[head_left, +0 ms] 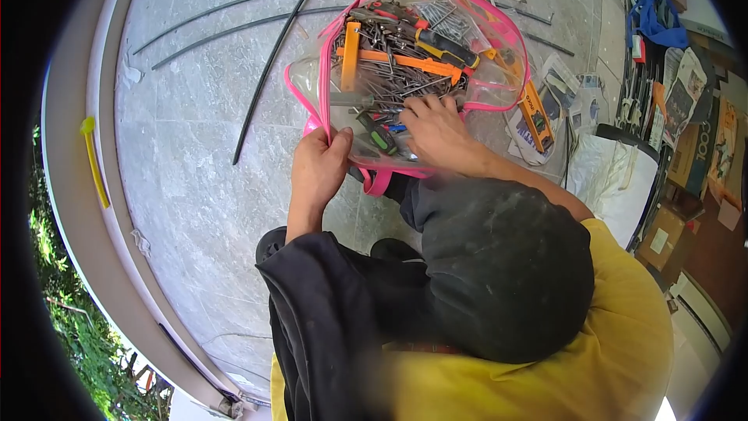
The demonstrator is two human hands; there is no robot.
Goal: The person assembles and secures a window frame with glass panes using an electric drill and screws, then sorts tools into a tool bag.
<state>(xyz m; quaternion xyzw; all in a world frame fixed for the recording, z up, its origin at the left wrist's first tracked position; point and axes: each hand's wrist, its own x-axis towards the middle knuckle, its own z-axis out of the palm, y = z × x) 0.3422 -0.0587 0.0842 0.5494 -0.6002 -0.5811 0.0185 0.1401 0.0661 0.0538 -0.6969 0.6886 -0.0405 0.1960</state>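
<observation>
A clear plastic bag with pink trim (pixel 523 40) lies opened on the floor, holding a heap of loose nails and screws (pixel 382 82). My left hand (pixel 318 171) pinches the bag's pink edge at its near left. Inside the bag, my right hand (pixel 440 136) rests palm down on the heap, its fingers bent and apart, the tips partly hidden among the metal pieces. Close to it lies a black and green handled tool (pixel 377 134). Farther in are a yellow and black handled tool (pixel 446 48), pliers with red grips (pixel 399 14) and orange bars (pixel 351 54).
Long dark rods (pixel 269 82) lie on the grey tile floor (pixel 195 117). An orange level (pixel 536 117) and newspapers (pixel 565 82) are right of the bag. Boxes (pixel 666 238) and a blue bag (pixel 654 12) stand farther right; a yellow hammer-shaped object (pixel 95 162) is at left.
</observation>
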